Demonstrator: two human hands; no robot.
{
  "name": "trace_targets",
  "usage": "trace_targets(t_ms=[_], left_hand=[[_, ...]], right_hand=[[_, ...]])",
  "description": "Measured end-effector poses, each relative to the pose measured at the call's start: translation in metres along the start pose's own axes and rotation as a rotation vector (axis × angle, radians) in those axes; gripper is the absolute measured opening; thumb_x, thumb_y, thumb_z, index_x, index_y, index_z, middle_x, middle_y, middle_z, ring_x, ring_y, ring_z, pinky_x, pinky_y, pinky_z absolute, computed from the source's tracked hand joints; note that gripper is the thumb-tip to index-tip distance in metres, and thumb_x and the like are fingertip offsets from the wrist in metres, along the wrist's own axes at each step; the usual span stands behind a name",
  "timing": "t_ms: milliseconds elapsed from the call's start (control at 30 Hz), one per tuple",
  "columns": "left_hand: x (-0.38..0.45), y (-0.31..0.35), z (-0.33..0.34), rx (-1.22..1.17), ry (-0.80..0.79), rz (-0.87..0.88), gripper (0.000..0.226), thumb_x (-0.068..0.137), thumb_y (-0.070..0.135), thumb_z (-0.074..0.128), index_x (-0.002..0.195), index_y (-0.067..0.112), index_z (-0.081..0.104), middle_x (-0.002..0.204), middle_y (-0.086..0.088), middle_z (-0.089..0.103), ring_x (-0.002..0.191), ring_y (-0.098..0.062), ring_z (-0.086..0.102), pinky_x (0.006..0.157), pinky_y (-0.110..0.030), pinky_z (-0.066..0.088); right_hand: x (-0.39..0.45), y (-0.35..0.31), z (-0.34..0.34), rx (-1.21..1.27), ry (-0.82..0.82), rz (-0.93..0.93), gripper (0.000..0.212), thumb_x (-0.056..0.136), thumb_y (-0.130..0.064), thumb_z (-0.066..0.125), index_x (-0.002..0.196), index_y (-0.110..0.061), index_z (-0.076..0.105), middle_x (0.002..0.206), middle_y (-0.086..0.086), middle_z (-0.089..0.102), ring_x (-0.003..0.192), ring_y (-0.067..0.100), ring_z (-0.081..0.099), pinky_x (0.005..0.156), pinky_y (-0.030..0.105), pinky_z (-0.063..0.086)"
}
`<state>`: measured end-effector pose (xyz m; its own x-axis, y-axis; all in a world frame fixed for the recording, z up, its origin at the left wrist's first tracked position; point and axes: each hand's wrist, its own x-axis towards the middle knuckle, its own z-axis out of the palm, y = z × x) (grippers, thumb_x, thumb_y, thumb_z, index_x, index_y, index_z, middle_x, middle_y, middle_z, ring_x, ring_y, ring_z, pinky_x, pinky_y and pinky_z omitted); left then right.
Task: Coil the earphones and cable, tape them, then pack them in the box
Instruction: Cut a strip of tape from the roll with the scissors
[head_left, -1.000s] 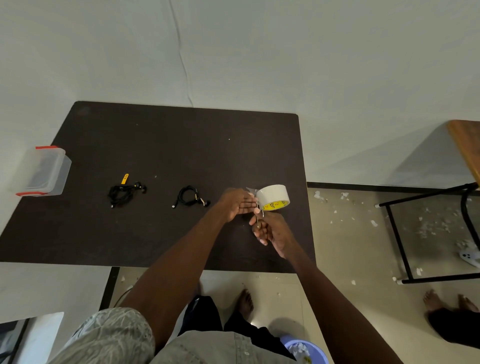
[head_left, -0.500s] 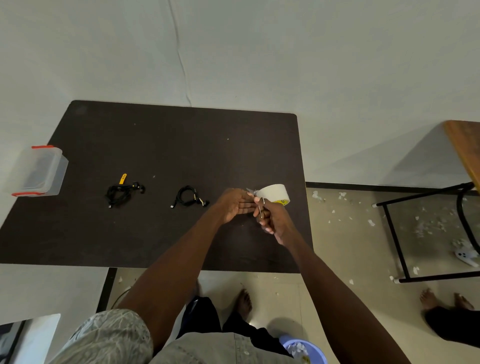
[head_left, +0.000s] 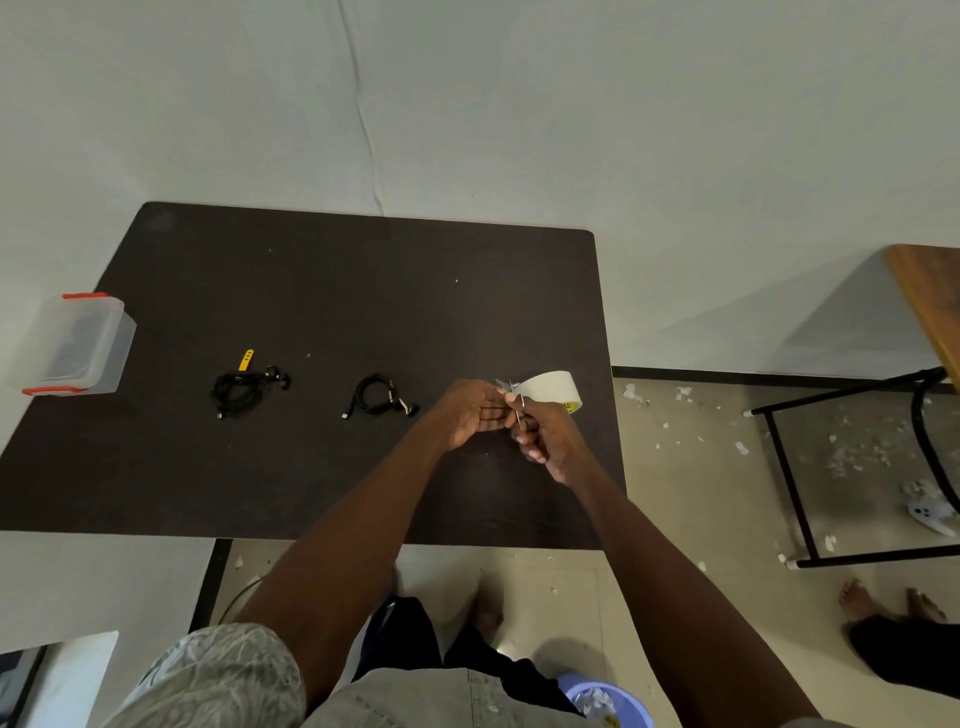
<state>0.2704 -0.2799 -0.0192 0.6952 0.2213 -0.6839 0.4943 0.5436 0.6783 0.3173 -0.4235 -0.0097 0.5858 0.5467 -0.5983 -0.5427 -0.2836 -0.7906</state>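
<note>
A white tape roll (head_left: 550, 388) hangs just above the dark table (head_left: 322, 291) near its right edge. My left hand (head_left: 470, 410) pinches the roll's pulled-out end. My right hand (head_left: 548, 436) grips small metal scissors (head_left: 518, 408), whose blades stand at the tape strip between the hands. Two black coiled bundles lie on the table to the left: one cable coil (head_left: 376, 397) close to my left hand, and another coil with a yellow tie (head_left: 243, 387) further left. A clear plastic box with red latches (head_left: 78, 343) sits at the table's left edge.
A black-framed wooden table (head_left: 930, 312) stands at the right, and another person's bare feet (head_left: 883, 605) are on the floor below it. Paper scraps litter the floor. A blue bin (head_left: 608, 704) sits beside my feet.
My right hand has brought the scissors up to the tape strip. The roll has tipped more edge-on, and both hands have drawn closer together.
</note>
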Motion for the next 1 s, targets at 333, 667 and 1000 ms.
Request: trace_targets(t_ms=[333, 667, 1000], left_hand=[[0.004, -0.006, -0.003, -0.043, -0.007, -0.005, 0.012, 0.089, -0.003, 0.054, 0.093, 0.0, 0.065, 0.084, -0.013, 0.071, 0.08, -0.025, 0.069, 0.076, -0.036, 0.059], [0.003, -0.01, -0.005, -0.075, 0.028, -0.033, 0.012, 0.092, 0.004, 0.051, 0.093, 0.001, 0.062, 0.093, -0.016, 0.07, 0.092, -0.028, 0.068, 0.088, -0.04, 0.054], [0.0, -0.012, -0.003, -0.171, 0.005, -0.075, 0.016, 0.094, 0.003, 0.047, 0.102, -0.005, 0.058, 0.108, -0.022, 0.066, 0.108, -0.034, 0.063, 0.092, -0.041, 0.051]], right_hand=[[-0.001, -0.007, 0.002, 0.017, -0.039, -0.104, 0.026, 0.096, -0.023, 0.06, 0.078, -0.005, 0.065, 0.055, 0.006, 0.054, 0.036, 0.01, 0.037, 0.037, 0.02, 0.024], [-0.043, 0.032, -0.021, -0.729, 0.068, -0.148, 0.033, 0.084, -0.04, 0.073, 0.083, -0.008, 0.064, 0.063, 0.005, 0.063, 0.049, 0.011, 0.052, 0.051, 0.024, 0.04], [-0.033, 0.058, -0.006, -1.305, 0.203, 0.047, 0.035, 0.087, -0.022, 0.071, 0.114, -0.005, 0.059, 0.12, 0.015, 0.061, 0.107, 0.033, 0.061, 0.086, 0.035, 0.048]])
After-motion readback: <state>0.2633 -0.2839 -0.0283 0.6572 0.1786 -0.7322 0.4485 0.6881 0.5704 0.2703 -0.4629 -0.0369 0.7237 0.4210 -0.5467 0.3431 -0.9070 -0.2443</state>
